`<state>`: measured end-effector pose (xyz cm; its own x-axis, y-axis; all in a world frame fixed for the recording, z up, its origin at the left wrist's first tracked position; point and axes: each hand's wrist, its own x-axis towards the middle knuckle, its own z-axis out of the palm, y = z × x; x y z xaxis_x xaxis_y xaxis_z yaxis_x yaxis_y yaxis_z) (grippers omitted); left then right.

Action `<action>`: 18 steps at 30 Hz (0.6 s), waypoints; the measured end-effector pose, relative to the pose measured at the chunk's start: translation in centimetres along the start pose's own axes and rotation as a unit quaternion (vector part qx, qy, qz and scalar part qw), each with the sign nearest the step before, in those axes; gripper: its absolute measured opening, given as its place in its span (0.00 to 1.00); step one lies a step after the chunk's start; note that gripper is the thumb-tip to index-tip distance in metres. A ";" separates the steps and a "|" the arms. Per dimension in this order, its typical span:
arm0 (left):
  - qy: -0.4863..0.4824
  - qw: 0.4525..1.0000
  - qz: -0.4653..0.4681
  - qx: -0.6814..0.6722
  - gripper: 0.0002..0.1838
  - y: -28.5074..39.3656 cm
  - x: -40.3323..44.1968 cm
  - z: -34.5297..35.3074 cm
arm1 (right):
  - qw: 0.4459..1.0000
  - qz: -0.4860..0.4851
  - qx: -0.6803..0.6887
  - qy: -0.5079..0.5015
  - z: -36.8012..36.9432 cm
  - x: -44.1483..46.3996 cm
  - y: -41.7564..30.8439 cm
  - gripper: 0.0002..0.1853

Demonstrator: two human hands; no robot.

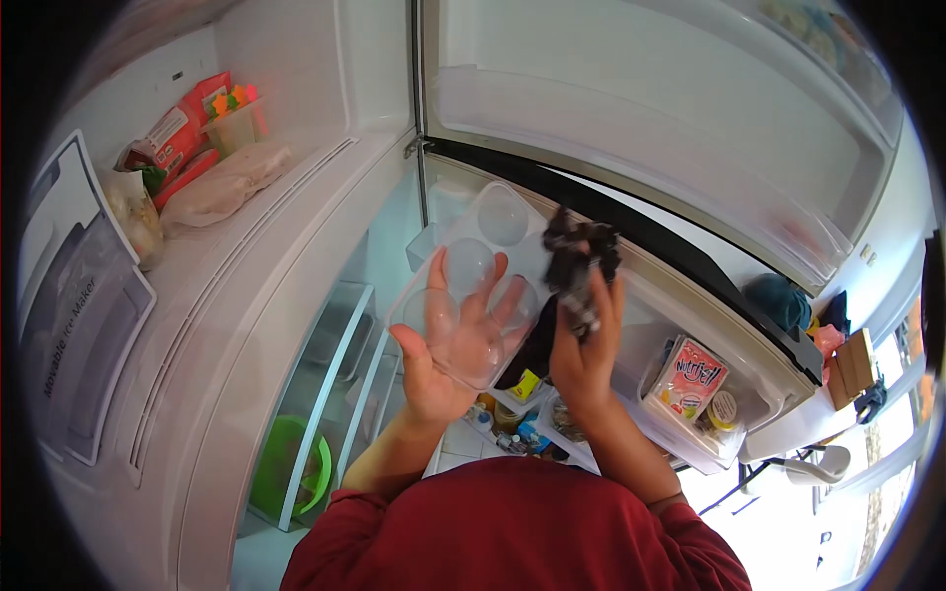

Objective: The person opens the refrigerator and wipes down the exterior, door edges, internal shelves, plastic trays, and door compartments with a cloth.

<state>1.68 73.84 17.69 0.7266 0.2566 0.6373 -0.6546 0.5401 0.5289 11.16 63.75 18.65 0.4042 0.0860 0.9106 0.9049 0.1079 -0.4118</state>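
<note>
A clear plastic tray with several round hollows (502, 217) rests on my left hand (441, 382), whose spread fingers show through it from beneath. The tray is tilted in front of the open fridge. Just right of it, my right hand (585, 366) grips a crumpled dark cloth (579, 258), smeared by motion. The cloth is beside the tray's right edge; whether it touches cannot be made out. Some of the right fingers are hidden behind the cloth.
The open freezer compartment at left holds red packets (175, 138) and a wrapped pale package (227, 182). Below are glass shelves (330, 394) and a green bowl (320, 473). Open doors surround my right side; the lower door's bin has a Nutri jell box (690, 376).
</note>
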 end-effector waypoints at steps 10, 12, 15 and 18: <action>0.077 0.986 0.071 0.133 0.43 -0.8 0.0 -3.7 | 0.744 0.441 0.500 -0.046 1.1 0.5 0.2 0.22; 0.140 0.971 0.108 0.160 0.38 -0.9 0.9 -5.1 | 0.793 0.424 0.434 -0.050 1.5 0.6 -0.5 0.19; 0.259 0.929 0.093 0.247 0.33 -0.7 1.3 -5.2 | 0.876 0.299 0.371 -0.071 1.4 0.6 -0.9 0.15; 0.219 0.793 0.195 0.534 0.34 -0.3 1.4 -5.7 | 0.879 0.318 0.347 -0.079 1.6 0.4 -0.7 0.14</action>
<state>4.10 78.57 15.26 0.2748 0.6172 0.7372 -0.4814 -0.5754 0.6612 10.50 65.27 19.29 0.7251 0.4784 0.4953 0.1805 0.5620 -0.8072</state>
